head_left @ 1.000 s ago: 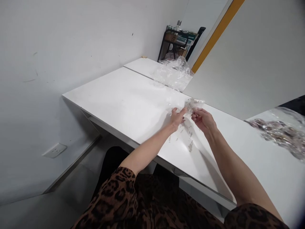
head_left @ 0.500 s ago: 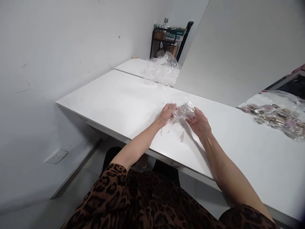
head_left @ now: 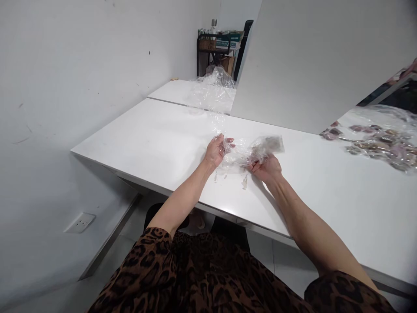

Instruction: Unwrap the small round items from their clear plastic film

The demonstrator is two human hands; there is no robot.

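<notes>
Over the white table, my right hand grips a small packet wrapped in clear plastic. What lies inside the packet is too blurred to make out. Loose clear plastic film stretches from the packet across to my left hand. The fingers of that hand are curled on the film, with the fingertips pointing right. A strip of the film also trails from my left hand toward the back of the table.
Crumpled clear plastic lies at the table's back. Behind it stands a black shelf with boxes. A large grey panel rises along the rear edge. Several plastic-wrapped pieces lie at the right. A wall borders the left.
My hands have moved further apart. The plastic between them is spread out, and the packet has swung to the right, beyond my right fingers. The view has shifted slightly.
</notes>
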